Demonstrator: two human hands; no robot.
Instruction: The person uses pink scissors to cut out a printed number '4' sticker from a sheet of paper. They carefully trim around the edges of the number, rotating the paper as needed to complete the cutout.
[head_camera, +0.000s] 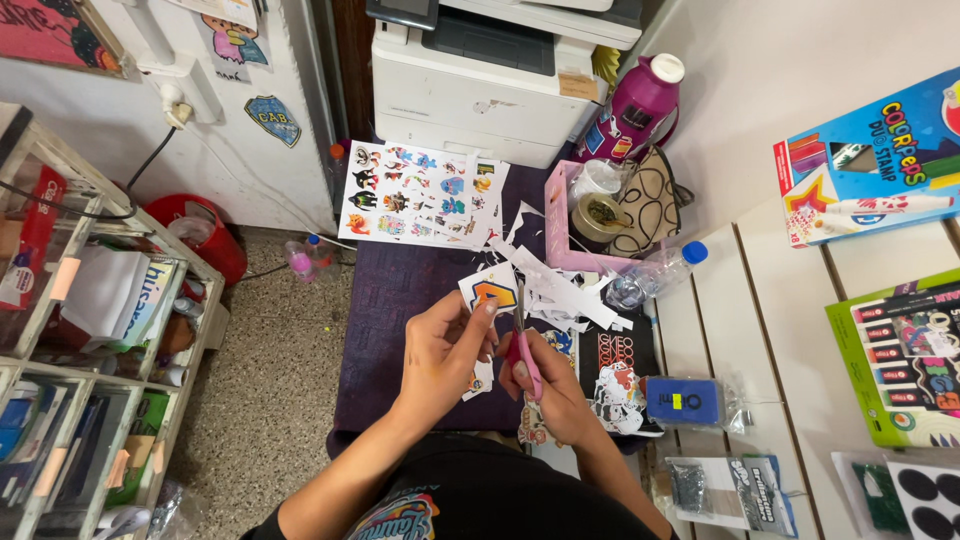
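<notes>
The left hand (443, 348) is closed narrowly, its fingertips pinching a small sticker cutout (493, 290) with a white border and an orange and dark blue figure. The right hand (548, 392) is wrapped around the pink handles of a pair of scissors (521, 345), whose blades point up into the cutout's right edge. Both hands hover over the middle of the purple counter (400, 300), nearer its front edge.

White paper scraps (565, 290) lie heaped just right of the cutout, toward the counter's right edge. A printed sticker sheet (420, 195) lies flat at the back edge, well apart from the hands. Finished stickers (615, 390) pile at the front right corner. The left half of the counter is bare cloth.
</notes>
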